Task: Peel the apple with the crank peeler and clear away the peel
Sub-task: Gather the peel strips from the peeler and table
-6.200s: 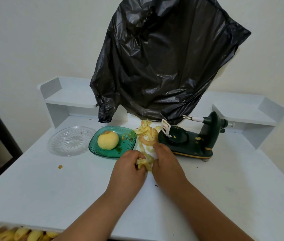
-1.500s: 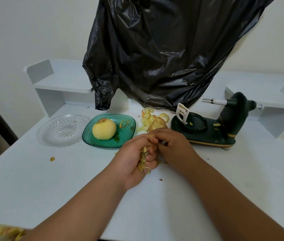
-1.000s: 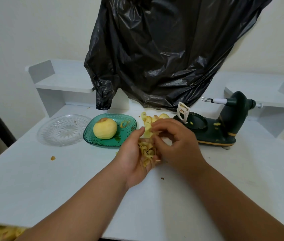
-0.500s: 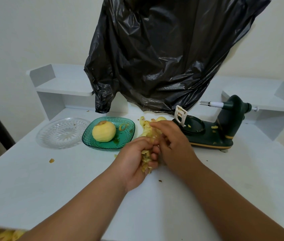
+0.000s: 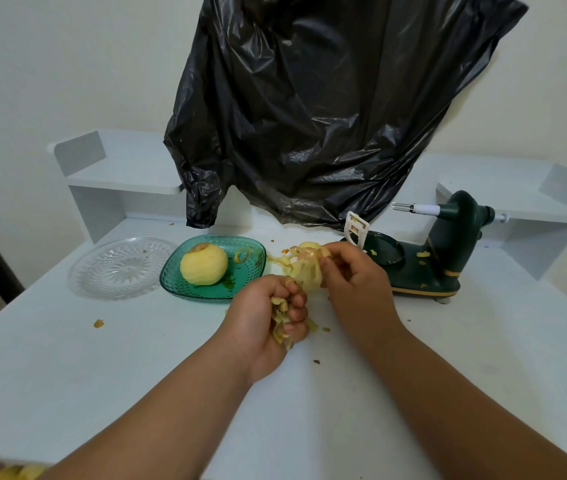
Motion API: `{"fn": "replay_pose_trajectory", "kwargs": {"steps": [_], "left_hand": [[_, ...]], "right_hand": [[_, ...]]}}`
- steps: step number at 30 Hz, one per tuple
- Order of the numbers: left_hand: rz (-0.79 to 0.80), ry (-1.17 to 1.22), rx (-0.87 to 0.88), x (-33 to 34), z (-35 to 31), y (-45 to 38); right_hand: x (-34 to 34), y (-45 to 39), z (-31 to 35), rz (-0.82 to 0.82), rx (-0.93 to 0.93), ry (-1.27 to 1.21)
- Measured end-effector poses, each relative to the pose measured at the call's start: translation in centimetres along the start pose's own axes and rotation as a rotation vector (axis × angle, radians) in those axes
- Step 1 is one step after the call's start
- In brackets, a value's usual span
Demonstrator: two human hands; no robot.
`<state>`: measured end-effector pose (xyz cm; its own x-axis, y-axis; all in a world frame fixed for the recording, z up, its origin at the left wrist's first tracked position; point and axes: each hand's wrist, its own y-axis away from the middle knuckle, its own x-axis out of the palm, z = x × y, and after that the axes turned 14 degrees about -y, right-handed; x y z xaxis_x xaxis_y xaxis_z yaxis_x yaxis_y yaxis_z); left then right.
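Observation:
The peeled yellow apple [image 5: 203,264] sits in a green square dish [image 5: 240,292] left of centre. My left hand [image 5: 264,323] grips a bunch of apple peel [image 5: 281,317] low over the white table [image 5: 67,375]. My right hand [image 5: 355,282] pinches a curled mass of peel [image 5: 306,268] just above and right of the left hand. The dark green crank peeler [image 5: 441,261] stands to the right, its prongs bare and its white blade arm upright beside my right hand.
A black plastic bag [image 5: 310,116] hangs over the back of the table. A clear glass plate [image 5: 119,268] lies left of the green dish. Small peel scraps [image 5: 98,323] dot the table. White shelf units stand at both back corners. More yellow pieces show at the bottom left edge.
My right hand has lifted a curl of peel off the table toward the left hand. The left hand keeps its bunch of peel and has barely moved.

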<state>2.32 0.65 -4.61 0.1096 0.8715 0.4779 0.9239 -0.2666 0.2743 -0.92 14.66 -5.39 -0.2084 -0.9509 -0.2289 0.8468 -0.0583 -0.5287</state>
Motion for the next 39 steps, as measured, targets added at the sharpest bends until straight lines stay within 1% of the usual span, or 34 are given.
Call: {"fn": "replay_pose_trajectory", "kwargs": {"steps": [1, 3, 8, 9, 11, 12, 13, 15, 17, 19, 22, 24, 26, 30, 32, 34, 36, 37, 39], "left_hand": [[-0.006, 0.01, -0.023, 0.0, 0.0, 0.0], [0.009, 0.018, -0.048, 0.0, 0.0, -0.1], [0.151, -0.001, -0.005, -0.1, -0.2, -0.2], [0.162, -0.02, -0.002, -0.1, -0.1, -0.2], [0.138, -0.063, 0.027, -0.1, 0.0, -0.2], [0.111, -0.061, 0.047, -0.1, 0.1, -0.3], [0.076, -0.044, 0.058, -0.1, 0.2, -0.4], [0.021, -0.012, 0.052, -0.1, 0.3, -0.4], [0.004, 0.007, 0.031, -0.1, 0.3, -0.4], [-0.007, 0.022, 0.009, -0.1, 0.2, -0.4], [-0.019, 0.023, -0.001, 0.0, 0.1, -0.4], [-0.022, 0.008, 0.006, 0.1, 0.1, -0.3], [-0.032, -0.001, 0.011, 0.0, 0.1, -0.3], [-0.051, 0.013, 0.007, -0.1, 0.1, -0.4], [-0.025, 0.007, -0.009, -0.1, -0.1, -0.2], [0.014, -0.028, -0.021, 0.0, -0.2, 0.0], [0.013, -0.071, -0.022, 0.0, -0.2, 0.2], [0.01, -0.08, -0.02, 0.1, -0.2, 0.2], [0.002, -0.069, -0.019, 0.1, -0.2, 0.2]], "right_hand": [[0.0, 0.0, 0.1, -0.01, 0.008, -0.036], [0.0, 0.2, 0.6, 0.009, -0.052, -0.056], [0.5, 1.0, 1.6, 0.175, -0.272, 0.004], [0.5, 1.1, 1.6, 0.196, -0.271, 0.008], [0.3, 1.2, 1.7, 0.234, -0.165, -0.072], [0.2, 1.2, 1.8, 0.232, -0.1, -0.138], [0.2, 1.2, 1.8, 0.197, -0.071, -0.186], [0.0, 1.0, 1.5, 0.097, -0.097, -0.172], [0.1, 0.8, 1.4, 0.083, -0.118, -0.077], [0.3, 0.8, 1.2, 0.144, -0.116, 0.009], [0.4, 0.8, 1.2, 0.337, -0.077, 0.056], [0.4, 0.8, 0.9, 0.42, -0.083, 0.089], [0.4, 0.7, 0.8, 0.421, -0.078, 0.104], [0.4, 0.6, 0.8, 0.361, -0.078, 0.07], [0.4, 0.6, 0.8, 0.355, -0.023, 0.025], [0.2, 0.4, 0.8, 0.414, 0.032, -0.009], [0.1, 0.3, 0.5, 0.487, 0.02, 0.014], [0.2, 0.2, 0.3, 0.478, 0.006, 0.021], [0.2, 0.2, 0.3, 0.383, 0.017, 0.015]]}}
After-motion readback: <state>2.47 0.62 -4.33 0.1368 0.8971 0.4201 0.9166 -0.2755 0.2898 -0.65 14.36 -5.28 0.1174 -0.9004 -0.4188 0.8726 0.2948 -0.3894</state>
